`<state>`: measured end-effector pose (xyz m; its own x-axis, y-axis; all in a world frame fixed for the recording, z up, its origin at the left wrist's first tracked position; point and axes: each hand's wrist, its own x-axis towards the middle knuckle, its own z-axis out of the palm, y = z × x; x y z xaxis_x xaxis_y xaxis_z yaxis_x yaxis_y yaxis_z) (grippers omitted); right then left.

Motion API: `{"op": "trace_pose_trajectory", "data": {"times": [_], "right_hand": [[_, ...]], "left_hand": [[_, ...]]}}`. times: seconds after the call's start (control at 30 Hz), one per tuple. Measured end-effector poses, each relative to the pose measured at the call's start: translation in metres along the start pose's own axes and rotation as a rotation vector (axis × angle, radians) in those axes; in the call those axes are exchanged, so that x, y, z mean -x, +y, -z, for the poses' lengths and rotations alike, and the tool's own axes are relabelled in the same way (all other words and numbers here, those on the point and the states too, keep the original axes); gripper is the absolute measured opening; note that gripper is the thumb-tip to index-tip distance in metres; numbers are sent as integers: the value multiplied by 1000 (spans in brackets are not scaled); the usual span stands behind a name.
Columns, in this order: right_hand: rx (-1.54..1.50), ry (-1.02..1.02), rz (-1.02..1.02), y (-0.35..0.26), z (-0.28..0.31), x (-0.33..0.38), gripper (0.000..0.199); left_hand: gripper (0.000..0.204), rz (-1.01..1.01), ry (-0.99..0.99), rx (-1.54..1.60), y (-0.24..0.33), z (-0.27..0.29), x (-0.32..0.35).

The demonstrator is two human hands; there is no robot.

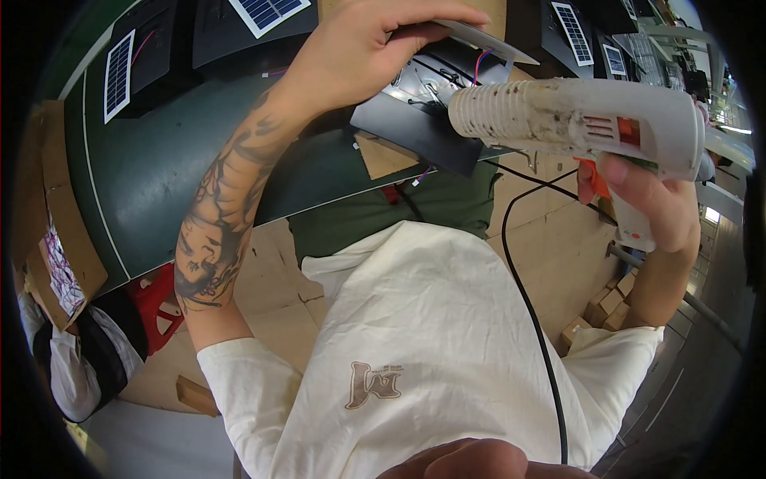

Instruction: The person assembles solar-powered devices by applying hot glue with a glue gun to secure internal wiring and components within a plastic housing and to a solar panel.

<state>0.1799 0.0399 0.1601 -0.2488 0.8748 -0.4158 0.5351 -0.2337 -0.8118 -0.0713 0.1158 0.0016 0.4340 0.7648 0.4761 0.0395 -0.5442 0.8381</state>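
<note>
My right hand (658, 195) is wrapped around the handle of a white heat gun (550, 116) with a ribbed, stained barrel and an orange trigger. The barrel points left, close over an open black housing (415, 132) with a shiny inner face and thin wires. My left hand (359, 56) pinches a thin flat panel (491, 41) by its edge, tilted above the housing. Red and blue wires (479, 65) run down from the panel. A brown cardboard piece (384, 156) lies partly under the housing.
A dark green table (183, 180) carries black housings with small solar panels (120, 76) at the back left and more solar panels (572, 32) at the back right. A black cord (519, 271) hangs beside my body. Cardboard boxes (606, 307) stand on the floor; a red stool (158, 303) is at left.
</note>
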Motion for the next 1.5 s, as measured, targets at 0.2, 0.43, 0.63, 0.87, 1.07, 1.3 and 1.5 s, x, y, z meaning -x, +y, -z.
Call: {"op": "trace_pose_trajectory", "data": {"times": [0.2, 0.43, 0.63, 0.87, 1.07, 1.3, 1.5], "right_hand": [[252, 12, 72, -9, 0, 5, 42], [-364, 129, 475, 61, 36, 44, 62], [-991, -93, 458, 181, 40, 60, 77], [-1265, -32, 415, 232, -3, 49, 64], [-1400, 8, 347, 240, -13, 47, 50], [-1437, -94, 315, 254, -19, 38, 49], [-1470, -65, 268, 260, -31, 34, 50]], "left_hand": [[39, -20, -34, 21, -12, -6, 7], [42, 4, -105, -32, 4, 0, 12], [41, -132, -197, -97, 9, 3, 18], [55, -128, -346, -256, 31, 2, 25], [57, -44, -397, -361, 41, 1, 29], [55, -45, -429, -473, 47, 5, 32], [56, 78, -517, -796, 81, -27, 35]]}}
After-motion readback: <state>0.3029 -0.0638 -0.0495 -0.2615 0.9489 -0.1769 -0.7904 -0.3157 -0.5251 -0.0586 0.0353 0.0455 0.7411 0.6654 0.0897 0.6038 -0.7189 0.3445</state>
